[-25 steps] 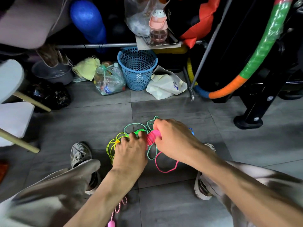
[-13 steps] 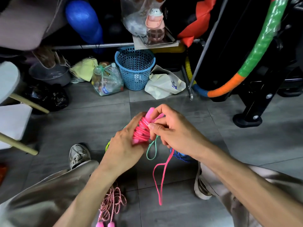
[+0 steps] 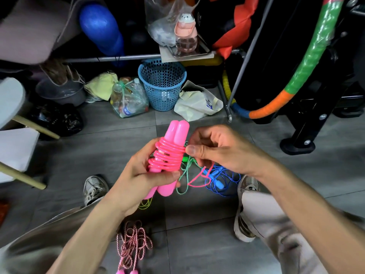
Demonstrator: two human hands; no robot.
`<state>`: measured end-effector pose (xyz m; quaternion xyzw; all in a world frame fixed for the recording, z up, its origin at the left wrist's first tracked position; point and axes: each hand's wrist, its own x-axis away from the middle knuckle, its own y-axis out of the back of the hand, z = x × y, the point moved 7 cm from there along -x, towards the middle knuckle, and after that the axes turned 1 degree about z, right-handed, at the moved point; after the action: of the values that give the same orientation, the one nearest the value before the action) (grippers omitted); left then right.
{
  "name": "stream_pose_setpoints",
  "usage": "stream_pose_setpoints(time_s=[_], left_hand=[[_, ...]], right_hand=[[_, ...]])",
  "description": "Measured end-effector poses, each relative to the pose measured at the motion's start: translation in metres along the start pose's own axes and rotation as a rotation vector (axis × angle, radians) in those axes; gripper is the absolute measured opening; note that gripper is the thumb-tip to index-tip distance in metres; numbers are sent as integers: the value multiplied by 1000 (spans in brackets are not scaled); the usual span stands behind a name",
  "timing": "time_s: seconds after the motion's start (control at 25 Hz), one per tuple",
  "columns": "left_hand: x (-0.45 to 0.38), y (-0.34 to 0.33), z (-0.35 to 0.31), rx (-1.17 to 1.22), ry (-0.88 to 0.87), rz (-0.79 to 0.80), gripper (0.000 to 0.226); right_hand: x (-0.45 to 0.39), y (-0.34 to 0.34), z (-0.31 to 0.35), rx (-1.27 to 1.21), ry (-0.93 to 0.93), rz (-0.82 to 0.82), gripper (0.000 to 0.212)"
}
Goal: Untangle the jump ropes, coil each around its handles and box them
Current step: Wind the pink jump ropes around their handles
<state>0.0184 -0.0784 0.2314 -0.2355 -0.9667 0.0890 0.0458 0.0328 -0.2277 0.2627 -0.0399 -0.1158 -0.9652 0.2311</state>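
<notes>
Gripping the pink handles (image 3: 173, 155) upright in your left hand (image 3: 142, 175), you pinch the loose pink rope tail (image 3: 199, 178) with your right fingers (image 3: 194, 150), just right of the coil

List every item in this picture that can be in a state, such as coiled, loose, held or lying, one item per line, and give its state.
Bright pink plastic jump rope: mostly coiled around its paired handles, tail loose.
Left hand: grips the pink handles.
Right hand: pinches the pink cord.
Blue cord jump rope: loose on the floor.
Green braided rope: loose.
Pink-and-white twisted rope: loosely bunched on the floor.
Blue perforated plastic basket: upright.
</notes>
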Motion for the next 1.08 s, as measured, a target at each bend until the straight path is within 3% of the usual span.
stream_pose_setpoints(time_s=[0.12,0.24,0.32,0.4,0.52,0.72,0.92,1.08], left_hand=[[7,-1,-10,-253,-105,110,56],[15,-7,-3,-852,-248,207,59],[19,-15,11,-1237,-285,273,74],[20,-21,29,-1444,-243,282,83],[16,-33,36,-1643,-149,160,68],[8,-17,39,-1694,131,-118,38],[7,3,21,-1211,147,-337,6],[3,10,33,-789,151,-362,9]], right_hand=[[0,4,-17,73,-84,184,30],[4,-1,-44,127,-266,369,15],[4,-9,-61,161,-385,375,5],[0,-17,-72,332,-459,332,19],[-5,-24,-65,647,-423,168,20],[-9,-35,-53,697,-274,-112,17],[-9,-20,-29,386,-45,-449,13],[-4,-14,-20,249,27,-549,19]])
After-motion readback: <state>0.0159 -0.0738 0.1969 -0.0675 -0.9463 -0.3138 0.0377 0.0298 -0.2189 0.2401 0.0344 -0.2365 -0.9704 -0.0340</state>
